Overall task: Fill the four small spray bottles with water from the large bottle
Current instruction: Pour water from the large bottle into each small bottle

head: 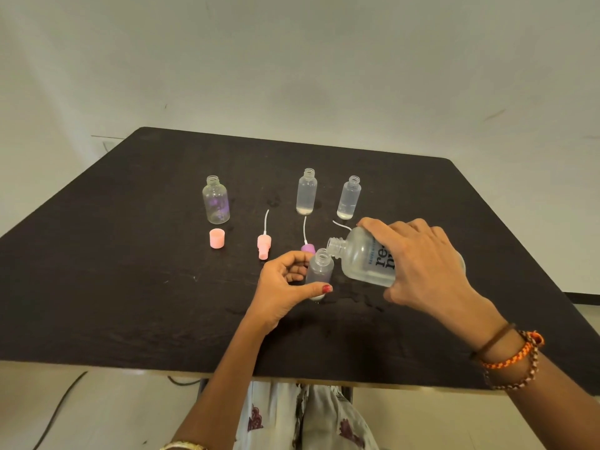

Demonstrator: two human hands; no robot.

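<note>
Table (130, 287), dark and wood-grained, fills most of the view and carries everything else. Largest of the things on it is the large bottle (363, 259), clear with dark lettering, tipped on its side above the tabletop; the right hand (425, 264) wraps over its body from above, fingers curled round it, and its open neck sits just at the mouth of a small spray bottle (319, 271). That small bottle stands upright near the table's middle, gripped between thumb and fingers of the left hand (285, 287).

Three more small bottles stand uncapped farther back: a rounder one (216, 200) at left with a purple tint inside, a slim one (306, 192) in the middle, and another slim one (350, 198) to its right. Both slim bottles seem to hold a little water at the bottom, though the glare makes that hard to judge.

Between the rows lie a pink cap (217, 238), a pink spray head (263, 245) with its white tube, and a purple spray head (307, 247) partly hidden behind the left fingers.
</note>
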